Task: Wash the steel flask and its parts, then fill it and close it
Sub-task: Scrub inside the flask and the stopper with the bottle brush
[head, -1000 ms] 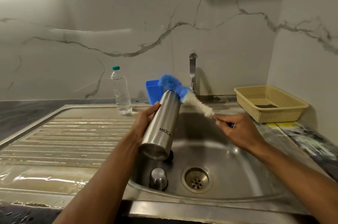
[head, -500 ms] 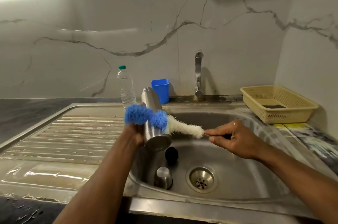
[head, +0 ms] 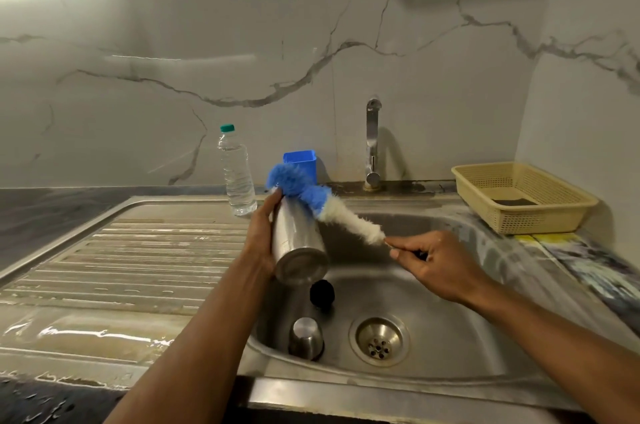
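Gripping the steel flask (head: 298,243) around its body, the left hand (head: 260,236) tilts it over the sink (head: 450,330), base toward the camera. The right hand (head: 434,266) pinches the brush (head: 322,204) handle. Half a second ago the blue bristles crossed the flask's middle; now they sit at its far end.

Both forearms reach forward, bare. Left hand (head: 261,236) wraps the flask (head: 298,243) from its left side; right hand (head: 429,262) pinches the brush (head: 332,212) handle, index finger extended.
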